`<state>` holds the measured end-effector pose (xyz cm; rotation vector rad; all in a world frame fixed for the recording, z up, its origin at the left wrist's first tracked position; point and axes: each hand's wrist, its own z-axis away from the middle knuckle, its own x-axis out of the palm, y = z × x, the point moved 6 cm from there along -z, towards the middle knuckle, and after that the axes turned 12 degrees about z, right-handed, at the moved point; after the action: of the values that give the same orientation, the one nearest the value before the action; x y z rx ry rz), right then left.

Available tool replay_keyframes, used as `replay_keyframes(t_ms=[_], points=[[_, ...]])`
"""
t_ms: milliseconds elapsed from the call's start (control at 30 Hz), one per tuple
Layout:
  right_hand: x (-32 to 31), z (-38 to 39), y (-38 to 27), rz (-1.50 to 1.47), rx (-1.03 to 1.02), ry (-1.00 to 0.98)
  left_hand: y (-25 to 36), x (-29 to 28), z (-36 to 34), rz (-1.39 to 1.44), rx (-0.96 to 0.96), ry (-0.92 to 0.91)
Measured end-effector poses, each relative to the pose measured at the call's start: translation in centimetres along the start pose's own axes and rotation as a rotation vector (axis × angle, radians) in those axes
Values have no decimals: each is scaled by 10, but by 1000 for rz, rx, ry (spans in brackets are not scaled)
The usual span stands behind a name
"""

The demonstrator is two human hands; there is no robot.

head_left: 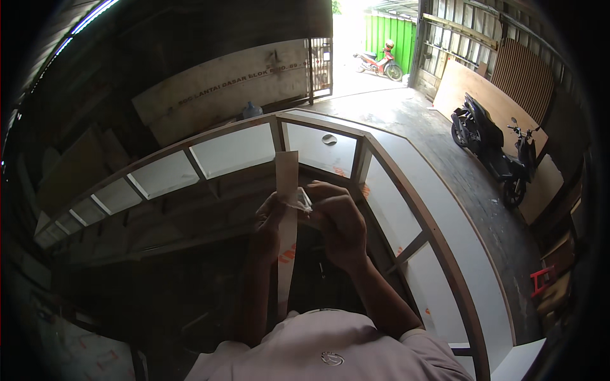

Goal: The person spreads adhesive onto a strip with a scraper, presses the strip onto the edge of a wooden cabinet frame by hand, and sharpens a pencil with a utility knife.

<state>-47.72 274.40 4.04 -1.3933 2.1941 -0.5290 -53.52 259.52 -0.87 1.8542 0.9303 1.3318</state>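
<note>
A long, narrow pale strip (pixel 287 235) stands nearly upright before my chest, with orange marks on its lower part. My left hand (pixel 271 213) is closed around the strip's left edge, a little below its upper end. On the other side, my right hand (pixel 338 219) is closed on a small whitish, shiny piece (pixel 304 202), held against or right beside the strip. What kind of thing this piece is cannot be made out. The right fingertips are partly hidden behind it.
A large angled frame of brown wood (pixel 424 216) with white panels (pixel 232 152) surrounds me in front and on the right. Beyond it stand a blue water jug (pixel 252 111), a black motorbike (pixel 489 143) and, outside, a red motorbike (pixel 381 65). A red stand (pixel 542 280) is at far right.
</note>
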Motion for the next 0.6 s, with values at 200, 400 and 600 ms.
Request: replay_keyframes(t_ms=[200,400,600], points=[[20,-21,-1,-526,130,-126,-4,13,11,195,17,-190],[39,-20,-1,-560,175,-183,3,0,1,-3,99,-57],[41,0,11,-472,256,-272,5,-3,-13,-477,164,70]])
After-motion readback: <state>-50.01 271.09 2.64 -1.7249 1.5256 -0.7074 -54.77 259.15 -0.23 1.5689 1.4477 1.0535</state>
